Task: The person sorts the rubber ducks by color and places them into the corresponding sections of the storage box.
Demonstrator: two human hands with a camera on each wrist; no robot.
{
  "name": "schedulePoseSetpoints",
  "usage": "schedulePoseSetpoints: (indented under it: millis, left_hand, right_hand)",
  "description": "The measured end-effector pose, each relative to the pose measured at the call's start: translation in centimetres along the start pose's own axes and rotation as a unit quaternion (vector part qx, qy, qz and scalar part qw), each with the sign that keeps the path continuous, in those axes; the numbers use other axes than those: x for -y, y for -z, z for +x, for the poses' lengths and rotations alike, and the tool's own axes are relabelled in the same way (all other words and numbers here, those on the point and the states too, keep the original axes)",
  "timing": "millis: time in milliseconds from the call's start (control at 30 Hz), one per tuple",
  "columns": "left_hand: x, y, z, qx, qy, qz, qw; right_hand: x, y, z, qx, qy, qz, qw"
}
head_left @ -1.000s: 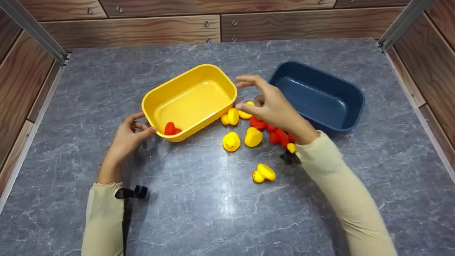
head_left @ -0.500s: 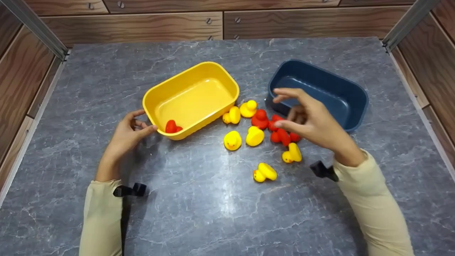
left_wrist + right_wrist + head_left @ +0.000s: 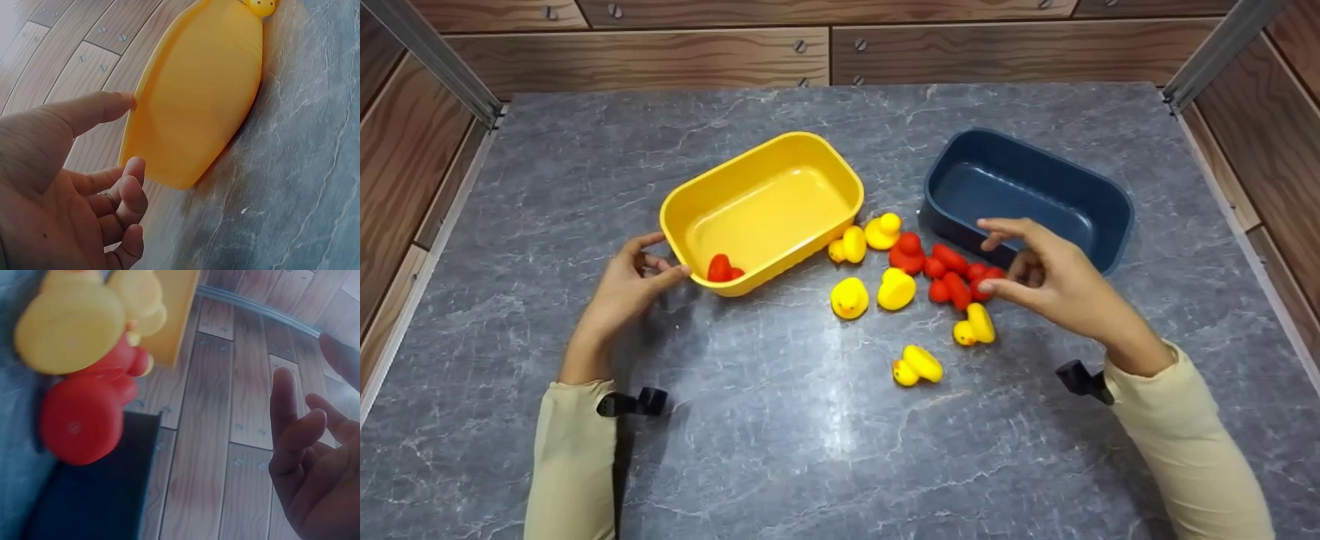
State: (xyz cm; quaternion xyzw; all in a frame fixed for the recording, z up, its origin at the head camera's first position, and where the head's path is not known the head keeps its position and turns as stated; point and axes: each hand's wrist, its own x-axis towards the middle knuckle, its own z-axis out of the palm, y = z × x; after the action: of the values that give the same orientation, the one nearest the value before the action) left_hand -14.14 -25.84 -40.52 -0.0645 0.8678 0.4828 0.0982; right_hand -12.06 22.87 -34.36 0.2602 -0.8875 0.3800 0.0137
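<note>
Left hand: fingers relaxed, thumb tip touching rim of yellow tub. Right hand: we see fingers released, thumb and forefinger well apart; red ducks near thumb tip.

The grey marbled tabletop was backed by wood-patterned panels and flanked at its far corners by metal posts.
</note>
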Motion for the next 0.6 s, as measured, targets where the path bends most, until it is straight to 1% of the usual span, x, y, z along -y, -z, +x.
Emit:
schedulePoseSetpoints:
  millis: [200, 367, 467, 600]
  left_hand:
    - [0.1, 0.0, 0.0, -0.004, -0.010, -0.001, 0.9999]
    - [0.2, -0.2, 0.1, -0.004, -0.009, 0.005, 0.9999]
    - [0.3, -0.3, 0.1, -0.001, -0.009, 0.005, 1.0000]
    - [0.2, -0.3, 0.0, 0.007, -0.006, -0.008, 0.9999]
  right_hand:
    - [-1.4, 0.1, -0.9, 0.005, -0.002, -0.022, 1.000]
    - [-2.3, -0.2, -1.3, 0.017, -0.012, -0.037, 0.999]
    - [-2.7, -0.5, -1.3, 0.036, -0.025, -0.049, 0.998]
    - [-3.1, -1.2, -0.9, 0.073, -0.047, -0.055, 0.995]
